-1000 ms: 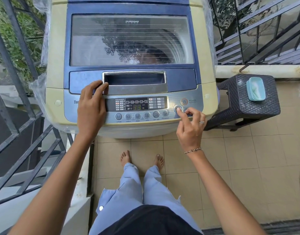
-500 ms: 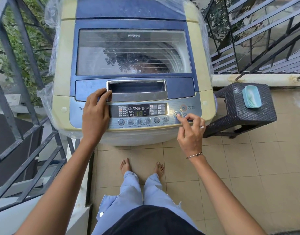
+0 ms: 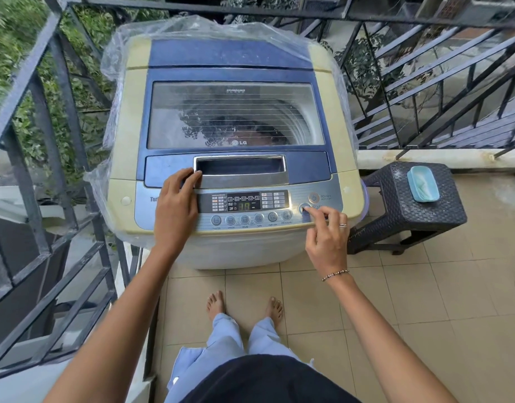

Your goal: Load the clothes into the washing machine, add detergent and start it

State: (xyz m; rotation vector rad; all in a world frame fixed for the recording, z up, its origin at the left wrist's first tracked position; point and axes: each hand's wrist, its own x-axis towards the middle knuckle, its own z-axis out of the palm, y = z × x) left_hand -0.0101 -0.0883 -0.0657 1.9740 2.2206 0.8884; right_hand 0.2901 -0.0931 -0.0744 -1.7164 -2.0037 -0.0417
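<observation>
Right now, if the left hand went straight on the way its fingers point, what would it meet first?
Likely the silver lid handle; fingertips of the left hand seem to touch its edge.

- washing machine (image 3: 125, 126): cream-yellow body
- lid (image 3: 230, 56): deep blue, clear window crossed by thin white lines
- control panel (image 3: 250, 225): silver-grey, blue-grey round buttons
- display (image 3: 243, 200): black, green digits, red marks
- stool (image 3: 410, 210): near-black, woven basket pattern
- dish (image 3: 423, 184): pale teal
- floor tiles (image 3: 425, 301): beige, grid of grey joints
- railing (image 3: 61, 82): dark grey
- trousers (image 3: 227, 338): light blue
- bracelet (image 3: 334, 274): mixed light and dark beads
</observation>
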